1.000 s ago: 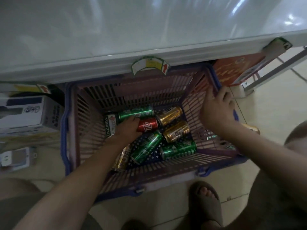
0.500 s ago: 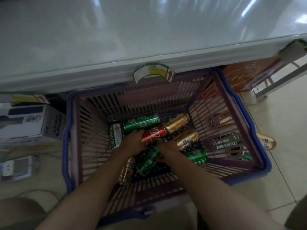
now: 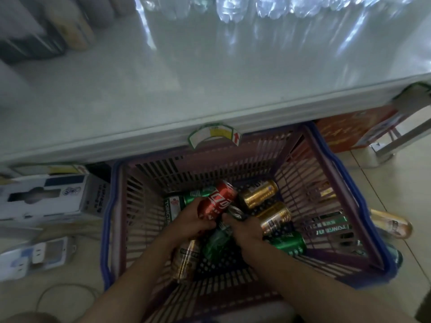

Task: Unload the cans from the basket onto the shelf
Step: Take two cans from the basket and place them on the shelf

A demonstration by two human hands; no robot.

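Note:
A pink plastic basket [image 3: 335, 197] with a blue rim stands on the floor under a white shelf [image 3: 186, 85]. Inside lie several green and gold cans, such as a gold can [image 3: 260, 194] and a green can [image 3: 288, 244]. My left hand [image 3: 190, 221] grips a red can [image 3: 217, 202], lifted and tilted above the others. My right hand [image 3: 243, 228] is closed around a green can [image 3: 218, 237] whose silver top shows beside the red one.
Clear bottles [image 3: 233, 8] and dark containers [image 3: 35, 36] stand at the back of the shelf. A white box [image 3: 46, 197] and a power strip [image 3: 39, 255] lie left of the basket. A gold can [image 3: 390, 226] lies on the floor to the right. An orange carton [image 3: 349, 129] sits behind.
My left hand has lifted the red can up off the pile. My right hand, which came from the basket rim, has closed on a green can. The view has tilted up, showing more shelf.

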